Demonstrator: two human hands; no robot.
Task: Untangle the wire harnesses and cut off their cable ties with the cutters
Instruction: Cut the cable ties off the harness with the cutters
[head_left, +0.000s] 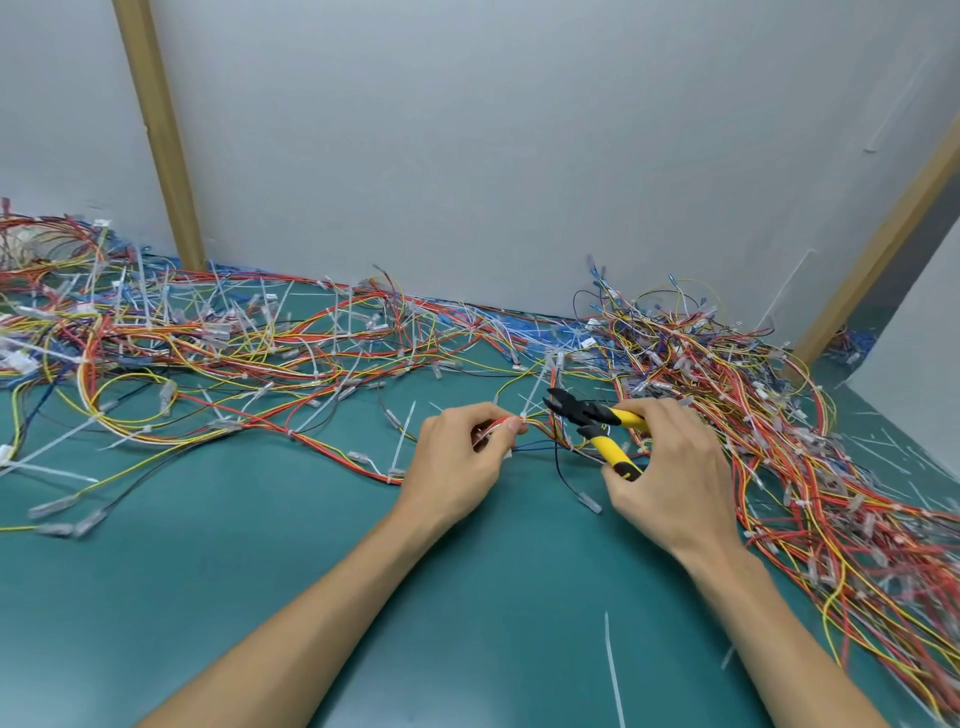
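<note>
Head view: my left hand (453, 462) pinching a wire bundle (493, 427), right hand (670, 467) gripping the cutters (587, 410), blades parted beside the cable tie (536, 391); tangled harnesses (753, 400) crowd the mat (260, 571) either side.

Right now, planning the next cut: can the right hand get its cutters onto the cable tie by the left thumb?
Probably yes: the right hand holds the cutters open beside the cable tie, nothing between.

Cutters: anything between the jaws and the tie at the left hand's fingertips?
Nothing visible. The cutters, in the right hand, point open jaws at the tie just beside them; the left hand pinches the wires below it.
</note>
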